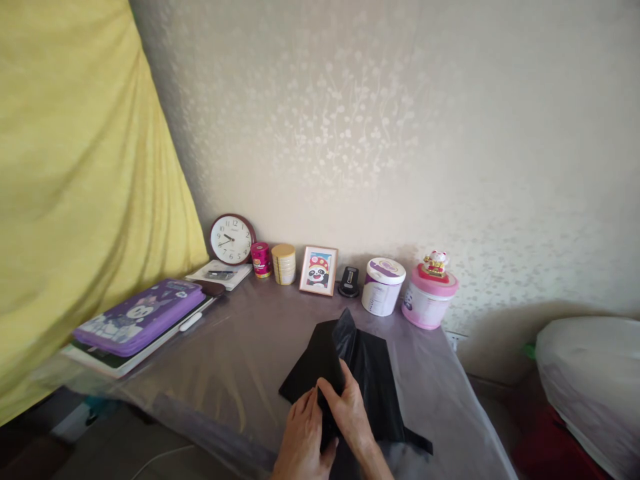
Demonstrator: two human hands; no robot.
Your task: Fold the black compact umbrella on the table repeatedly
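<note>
A black plastic bag (363, 373) lies flattened on the table, with a pointed fold rising at its far end and a strap-like strip at the lower right. Both hands are at its near edge. My left hand (303, 440) grips a gathered part of the bag, and my right hand (347, 407) pinches the black plastic beside it. The two hands almost touch, and part of the bag is hidden beneath them. The table (240, 347) has a clear, glossy plastic sheet over a mauve surface.
Along the wall stand a round clock (231, 239), small tins, a framed panda picture (319, 271), and white and pink tubs (429, 297). A purple zip case (137, 318) sits on books at left. A yellow curtain (75, 167) hangs left; a white bag (590, 380) bulges right.
</note>
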